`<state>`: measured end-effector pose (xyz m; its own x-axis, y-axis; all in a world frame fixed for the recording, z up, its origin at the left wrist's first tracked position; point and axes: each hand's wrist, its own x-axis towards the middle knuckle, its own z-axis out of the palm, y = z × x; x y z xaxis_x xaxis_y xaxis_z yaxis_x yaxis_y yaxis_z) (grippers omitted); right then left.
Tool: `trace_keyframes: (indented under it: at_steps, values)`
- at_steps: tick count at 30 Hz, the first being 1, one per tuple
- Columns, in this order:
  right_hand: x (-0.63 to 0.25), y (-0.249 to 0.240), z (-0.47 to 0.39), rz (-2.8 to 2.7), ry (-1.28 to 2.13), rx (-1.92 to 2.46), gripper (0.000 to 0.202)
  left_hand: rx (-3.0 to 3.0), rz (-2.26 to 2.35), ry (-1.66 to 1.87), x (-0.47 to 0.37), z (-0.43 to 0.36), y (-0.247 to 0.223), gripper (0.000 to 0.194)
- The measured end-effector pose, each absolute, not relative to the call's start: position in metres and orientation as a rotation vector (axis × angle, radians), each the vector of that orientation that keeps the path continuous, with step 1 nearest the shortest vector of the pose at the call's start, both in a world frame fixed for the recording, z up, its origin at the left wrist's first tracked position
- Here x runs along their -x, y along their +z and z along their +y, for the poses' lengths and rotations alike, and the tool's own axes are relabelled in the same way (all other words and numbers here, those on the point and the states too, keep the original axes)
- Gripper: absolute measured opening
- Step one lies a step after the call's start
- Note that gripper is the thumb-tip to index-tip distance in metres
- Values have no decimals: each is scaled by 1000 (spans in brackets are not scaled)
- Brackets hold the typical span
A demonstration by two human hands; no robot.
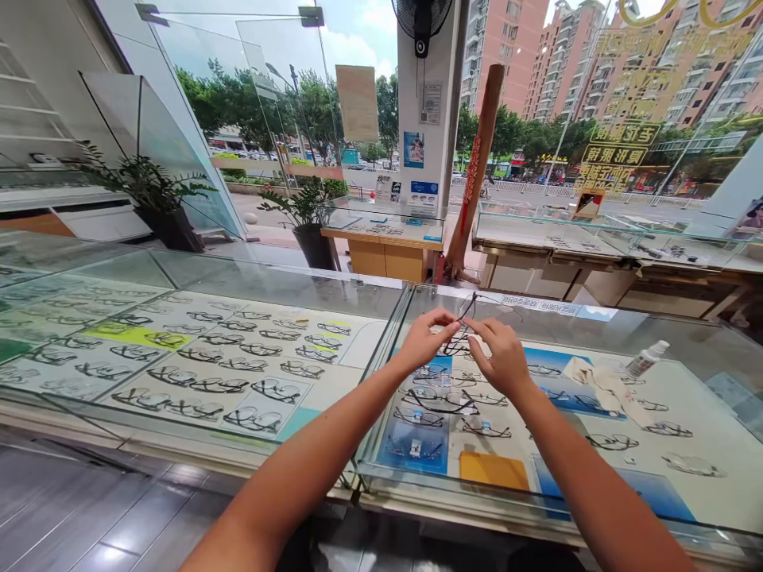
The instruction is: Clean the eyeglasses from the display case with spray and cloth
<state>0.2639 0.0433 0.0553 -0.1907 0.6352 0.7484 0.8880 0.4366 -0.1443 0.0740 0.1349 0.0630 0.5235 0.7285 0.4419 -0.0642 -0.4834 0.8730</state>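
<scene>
Over the right-hand glass showcase, my hands meet at a thin dark-framed pair of eyeglasses (474, 304). My left hand (430, 335) pinches the frame between thumb and fingertips. From the other side my right hand (499, 355) has its fingertips closed on the same frame, with the thumb a little lower. Fingers hide part of the eyeglasses. Below the hands, another dark pair of glasses (442, 403) appears to rest on the glass top. A beige cloth (602, 383) lies to the right, beside a white spray bottle (648, 357).
Rows of glasses fill the left showcase (226, 361); more lie in the right one, near a mustard-yellow flat piece (493, 470). Beyond stand a potted plant (310, 226), a wooden display table (387, 250), a leaning wooden trunk (477, 167) and a wall fan (422, 24).
</scene>
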Motion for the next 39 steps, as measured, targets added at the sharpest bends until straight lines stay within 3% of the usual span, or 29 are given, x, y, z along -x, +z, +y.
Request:
trace_keyframes:
  at_steps: [21,25,31,39]
  values:
    - [-272,51,48,-1708,-480,1425,19,-1258,638,1360,-73,148,67,59]
    - [-272,51,49,-1684,-395,1439,19,-1374,627,1254,-74,144,66,53]
    - [-254,47,47,-1724,18,1239,52,-1551,512,1188,-78,131,65,42]
    - [-236,44,44,-1661,76,1167,32,-1593,448,1083,-79,116,71,35]
